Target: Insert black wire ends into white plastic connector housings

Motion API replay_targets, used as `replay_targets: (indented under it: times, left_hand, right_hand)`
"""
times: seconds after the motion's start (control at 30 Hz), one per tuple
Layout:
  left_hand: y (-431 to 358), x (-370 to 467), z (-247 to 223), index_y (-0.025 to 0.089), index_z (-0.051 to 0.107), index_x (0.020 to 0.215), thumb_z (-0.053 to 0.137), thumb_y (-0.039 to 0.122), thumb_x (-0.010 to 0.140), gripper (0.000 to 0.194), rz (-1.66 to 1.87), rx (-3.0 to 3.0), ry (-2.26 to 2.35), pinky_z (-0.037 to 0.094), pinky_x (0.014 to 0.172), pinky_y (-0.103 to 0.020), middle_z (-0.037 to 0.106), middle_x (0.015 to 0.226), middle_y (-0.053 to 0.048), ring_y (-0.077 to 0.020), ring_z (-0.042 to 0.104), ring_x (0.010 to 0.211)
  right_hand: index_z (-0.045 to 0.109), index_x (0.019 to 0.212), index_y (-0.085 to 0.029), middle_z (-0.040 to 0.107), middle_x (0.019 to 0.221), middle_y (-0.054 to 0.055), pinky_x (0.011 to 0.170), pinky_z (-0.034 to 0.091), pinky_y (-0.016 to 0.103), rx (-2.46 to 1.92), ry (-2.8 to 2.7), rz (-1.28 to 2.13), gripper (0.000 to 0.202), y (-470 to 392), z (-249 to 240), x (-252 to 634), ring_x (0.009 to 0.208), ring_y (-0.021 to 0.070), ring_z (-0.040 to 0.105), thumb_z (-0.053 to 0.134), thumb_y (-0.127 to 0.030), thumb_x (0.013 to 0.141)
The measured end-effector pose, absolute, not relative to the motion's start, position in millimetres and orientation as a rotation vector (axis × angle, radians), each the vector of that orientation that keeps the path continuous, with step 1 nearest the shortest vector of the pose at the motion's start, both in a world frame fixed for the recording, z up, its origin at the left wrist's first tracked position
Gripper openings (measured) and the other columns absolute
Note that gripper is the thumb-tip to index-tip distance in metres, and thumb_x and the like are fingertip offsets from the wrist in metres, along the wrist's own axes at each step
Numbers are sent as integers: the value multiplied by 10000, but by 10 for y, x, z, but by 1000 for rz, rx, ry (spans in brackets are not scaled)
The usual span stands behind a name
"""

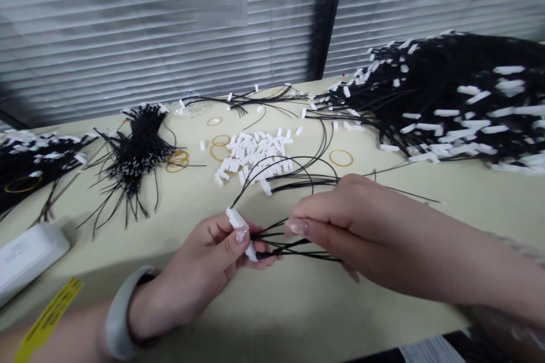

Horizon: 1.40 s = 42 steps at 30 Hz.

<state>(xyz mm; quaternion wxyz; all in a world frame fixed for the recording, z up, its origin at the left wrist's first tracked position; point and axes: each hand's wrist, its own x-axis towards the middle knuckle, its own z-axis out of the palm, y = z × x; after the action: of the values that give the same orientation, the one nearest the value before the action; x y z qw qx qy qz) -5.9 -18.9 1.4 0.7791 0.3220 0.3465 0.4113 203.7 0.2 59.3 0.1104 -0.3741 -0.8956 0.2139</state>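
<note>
Between the thumb and fingers of my left hand (213,261) is a white connector housing (237,219) with black wires coming out of it. Those black wires (272,245) run rightward to my right hand (340,227), whose thumb and forefinger are pinched on them. One thin wire arcs up from the housing's upper end. Just beyond my hands lies a loose pile of small white connectors (255,153). More black wires curve across the table (179,306) behind my right hand.
A large heap of black wires with white ends (451,96) fills the back right. Left of centre lies a wire bundle (136,153), with more wires at far left. Rubber bands (341,158) are scattered about. A white box (32,258) stands at left, before window blinds (149,22).
</note>
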Motion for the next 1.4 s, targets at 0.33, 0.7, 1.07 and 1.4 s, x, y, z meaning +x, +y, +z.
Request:
replay_targets:
  times: [0.33, 0.7, 1.07, 1.4]
  left_hand:
    - [-176, -94, -50, 179, 688, 789, 665, 271, 750, 102, 865, 808, 755, 543, 698, -225, 724, 731, -8, -115, 666, 688]
    - [-192, -104, -62, 178, 675, 765, 688, 310, 719, 141, 827, 907, 806, 530, 698, -236, 709, 716, 5, -114, 650, 690]
    - [-178, -76, -55, 158, 660, 753, 671, 277, 743, 119, 839, 847, 798, 539, 689, -252, 684, 676, 7, -106, 640, 661]
    - [-196, 7, 24, 135, 677, 701, 728, 246, 684, 123, 947, 675, 829, 573, 666, -279, 644, 630, 8, -82, 591, 599]
  right_hand:
    - [466, 572, -163, 488, 571, -51, 541, 217, 258, -1060, -2657, 428, 263, 30, 475, 1897, 563, 70, 395, 459, -182, 834]
    - [505, 609, -178, 492, 561, -58, 547, 215, 263, -1049, -2686, 499, 280, 27, 501, 1927, 547, 73, 381, 450, -278, 865]
    - [418, 640, -191, 444, 504, -48, 473, 116, 255, -896, -2816, -133, 183, 58, 413, 1933, 439, 95, 305, 458, -42, 739]
    - [605, 819, -213, 622, 664, 33, 522, 397, 275, -1233, -2006, -397, 143, 141, 736, 2190, 594, 154, 581, 468, -174, 811]
